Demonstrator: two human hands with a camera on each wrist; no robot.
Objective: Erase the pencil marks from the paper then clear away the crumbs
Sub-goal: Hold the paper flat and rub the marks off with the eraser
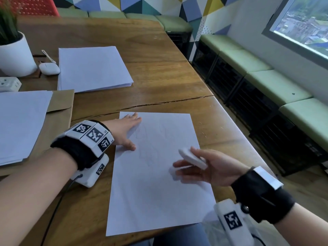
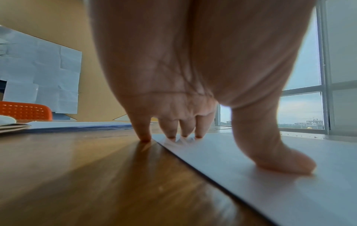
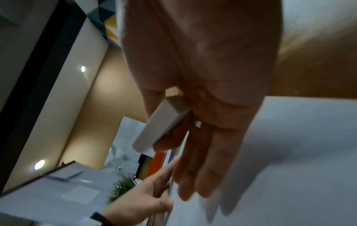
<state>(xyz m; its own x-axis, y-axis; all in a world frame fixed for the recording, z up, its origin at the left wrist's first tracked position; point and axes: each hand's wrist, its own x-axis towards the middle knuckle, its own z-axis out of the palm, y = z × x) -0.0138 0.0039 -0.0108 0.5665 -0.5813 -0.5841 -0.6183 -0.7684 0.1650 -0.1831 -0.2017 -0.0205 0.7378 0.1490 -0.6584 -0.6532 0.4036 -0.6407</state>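
Observation:
A white paper sheet [image 1: 156, 183] lies on the wooden table [image 1: 159, 77] in front of me, with faint pencil marks [image 1: 150, 137] in its upper half. My left hand [image 1: 127, 132] lies flat and presses on the sheet's upper left corner. In the left wrist view its thumb [image 2: 280, 159] rests on the paper [image 2: 270, 191] and the little finger touches the wood. My right hand [image 1: 195, 167] hovers over the sheet's right side, blurred. It pinches a white eraser [image 1: 192, 158] between thumb and forefinger, with the other fingers stretched out. The eraser [image 3: 162, 123] is off the paper.
A stack of white sheets [image 1: 92, 68] lies further back, and another [image 1: 19, 125] on a brown envelope at the left. A white plant pot [image 1: 16, 55], an earbud case [image 1: 49, 68] and a power strip [image 1: 8, 83] stand far left. The table edge runs along the right, beside green benches [image 1: 257, 68].

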